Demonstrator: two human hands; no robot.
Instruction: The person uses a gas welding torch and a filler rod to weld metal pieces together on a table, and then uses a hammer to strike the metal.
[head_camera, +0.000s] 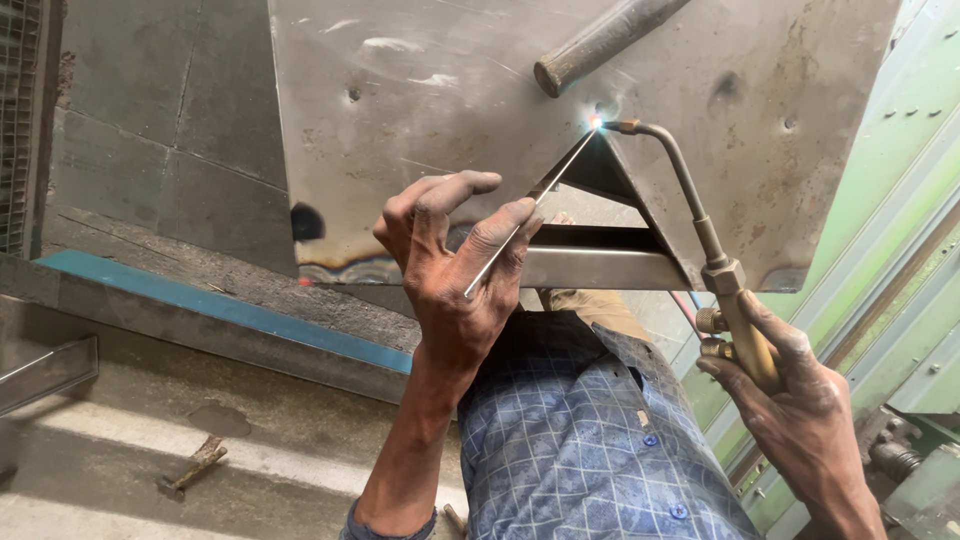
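My left hand (452, 262) pinches a thin metal filler rod (532, 208) between thumb and fingers, its far tip at a bright flame spot (596, 123). My right hand (790, 390) grips the brass handle of a gas torch (722, 270), whose curved nozzle reaches up to the same spot. The flame sits at the top corner of a triangular bracket (600, 175) against a large grey steel sheet (450, 90). A metal channel (600, 265) runs along the sheet's lower edge.
A round steel bar (600, 45) leans on the sheet above the flame. A blue-edged ledge (220, 310) crosses the left. A rusty piece (195, 465) lies on the concrete floor. Green machine frame (900, 250) stands at right. My blue checked shirt (590, 440) fills the bottom centre.
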